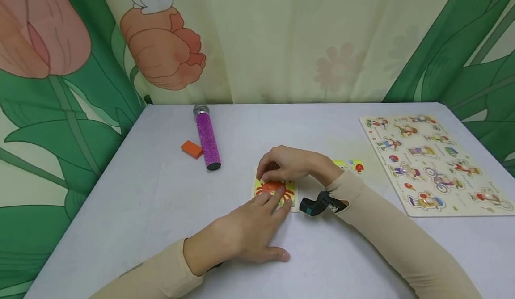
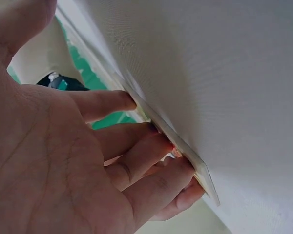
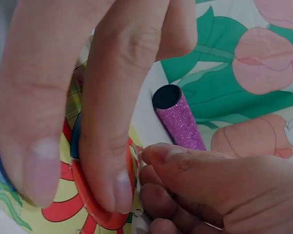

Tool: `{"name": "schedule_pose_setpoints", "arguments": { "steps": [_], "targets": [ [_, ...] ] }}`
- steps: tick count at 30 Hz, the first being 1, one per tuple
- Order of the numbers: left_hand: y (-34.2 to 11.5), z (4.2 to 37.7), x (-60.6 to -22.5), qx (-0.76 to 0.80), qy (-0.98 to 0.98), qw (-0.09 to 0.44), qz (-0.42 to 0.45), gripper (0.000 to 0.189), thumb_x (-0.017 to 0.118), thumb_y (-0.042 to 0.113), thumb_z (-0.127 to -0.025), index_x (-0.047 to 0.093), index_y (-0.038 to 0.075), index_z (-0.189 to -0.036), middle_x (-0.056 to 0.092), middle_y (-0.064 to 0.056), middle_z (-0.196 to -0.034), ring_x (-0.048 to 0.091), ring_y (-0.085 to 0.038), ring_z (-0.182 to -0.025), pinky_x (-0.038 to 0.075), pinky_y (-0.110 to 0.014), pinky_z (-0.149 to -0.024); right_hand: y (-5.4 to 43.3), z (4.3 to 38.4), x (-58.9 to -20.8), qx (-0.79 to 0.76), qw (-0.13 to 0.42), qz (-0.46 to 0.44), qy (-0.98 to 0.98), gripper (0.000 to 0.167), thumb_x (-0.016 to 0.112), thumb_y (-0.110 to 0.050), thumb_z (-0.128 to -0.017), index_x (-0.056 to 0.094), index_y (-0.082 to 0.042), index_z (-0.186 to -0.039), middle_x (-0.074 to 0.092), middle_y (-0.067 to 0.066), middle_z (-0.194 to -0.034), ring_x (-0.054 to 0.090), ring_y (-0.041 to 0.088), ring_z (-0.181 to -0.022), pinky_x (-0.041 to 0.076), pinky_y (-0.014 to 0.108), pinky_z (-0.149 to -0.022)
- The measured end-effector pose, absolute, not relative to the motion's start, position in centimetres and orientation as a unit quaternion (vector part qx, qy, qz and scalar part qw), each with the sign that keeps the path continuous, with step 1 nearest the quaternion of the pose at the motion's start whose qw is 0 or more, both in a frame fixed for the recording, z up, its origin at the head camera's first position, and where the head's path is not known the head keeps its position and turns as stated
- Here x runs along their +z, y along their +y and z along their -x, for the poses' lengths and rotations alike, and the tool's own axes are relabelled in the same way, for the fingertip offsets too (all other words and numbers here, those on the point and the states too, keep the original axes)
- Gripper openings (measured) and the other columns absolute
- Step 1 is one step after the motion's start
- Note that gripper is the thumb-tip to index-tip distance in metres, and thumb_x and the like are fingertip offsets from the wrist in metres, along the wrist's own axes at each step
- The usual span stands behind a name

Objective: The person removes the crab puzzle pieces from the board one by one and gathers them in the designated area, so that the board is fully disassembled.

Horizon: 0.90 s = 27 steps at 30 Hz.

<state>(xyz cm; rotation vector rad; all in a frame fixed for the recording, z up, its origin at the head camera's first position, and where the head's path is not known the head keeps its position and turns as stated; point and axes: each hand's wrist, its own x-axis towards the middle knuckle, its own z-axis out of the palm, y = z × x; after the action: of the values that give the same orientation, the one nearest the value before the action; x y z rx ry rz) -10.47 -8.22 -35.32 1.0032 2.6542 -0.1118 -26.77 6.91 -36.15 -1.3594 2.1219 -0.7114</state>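
Observation:
A small crab puzzle (image 1: 288, 196), yellow with a red crab on a pale board, lies on the table's near middle. My left hand (image 1: 253, 227) is spread over it, fingertips pressing on the crab; in the left wrist view the fingers (image 2: 141, 156) reach onto the thin board edge (image 2: 200, 168). At the far side of the puzzle my right hand (image 1: 291, 162) has its fingers curled. Its thumb (image 3: 171, 153) and fingers pinch the puzzle's edge in the right wrist view. How much they grip is partly hidden.
A purple glittery microphone (image 1: 208, 140) lies at the left beside an orange block (image 1: 192, 149). Small colourful puzzle pieces (image 1: 356, 166) sit behind the right wrist. A large picture puzzle board (image 1: 418, 167) lies at the right. A printed curtain (image 1: 273, 40) hangs behind the table.

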Motion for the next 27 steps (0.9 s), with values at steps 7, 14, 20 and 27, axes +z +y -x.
{"name": "schedule_pose_setpoints", "arguments": {
  "steps": [7,14,20,27],
  "targets": [
    [-8.24,10.39,-35.30,-0.047,0.925,0.144,-0.350,0.103,0.051,0.081,-0.089,0.028,0.013,-0.163,0.017,-0.013,-0.171,0.030,-0.027,-0.150,0.028,-0.037,-0.124,7.23,26.87,-36.20,-0.283,0.287,0.499,0.768,0.017,0.062,-0.010,-0.102,0.075,-0.009,-0.114,0.072,-0.002,-0.109,0.065,0.012,-0.096,0.054,0.029,-0.094],
    [-8.13,10.38,-35.31,-0.045,0.925,0.145,-0.349,0.104,0.051,0.080,-0.089,0.026,0.012,-0.164,0.015,-0.014,-0.171,0.030,-0.027,-0.150,0.028,-0.038,-0.124,7.48,27.20,-36.02,-0.285,0.312,0.492,0.761,0.019,0.057,-0.008,-0.104,0.071,-0.007,-0.117,0.070,0.002,-0.108,0.062,0.014,-0.097,0.052,0.031,-0.092],
    [-8.14,10.39,-35.35,-0.043,0.925,0.147,-0.348,0.105,0.053,0.080,-0.088,0.027,0.012,-0.164,0.016,-0.014,-0.171,0.030,-0.027,-0.150,0.028,-0.038,-0.124,7.29,27.03,-35.78,-0.292,0.330,0.486,0.755,0.014,0.059,-0.007,-0.103,0.069,-0.006,-0.114,0.068,0.002,-0.104,0.061,0.016,-0.095,0.052,0.032,-0.091],
    [-8.22,10.45,-35.18,-0.042,0.923,0.154,-0.349,0.105,0.054,0.080,-0.088,0.027,0.012,-0.164,0.015,-0.013,-0.172,0.028,-0.027,-0.152,0.027,-0.038,-0.124,6.88,26.63,-35.79,-0.311,0.329,0.486,0.747,0.016,0.063,-0.008,-0.102,0.067,-0.006,-0.117,0.067,0.002,-0.102,0.061,0.017,-0.095,0.053,0.031,-0.090]
  ]
}}
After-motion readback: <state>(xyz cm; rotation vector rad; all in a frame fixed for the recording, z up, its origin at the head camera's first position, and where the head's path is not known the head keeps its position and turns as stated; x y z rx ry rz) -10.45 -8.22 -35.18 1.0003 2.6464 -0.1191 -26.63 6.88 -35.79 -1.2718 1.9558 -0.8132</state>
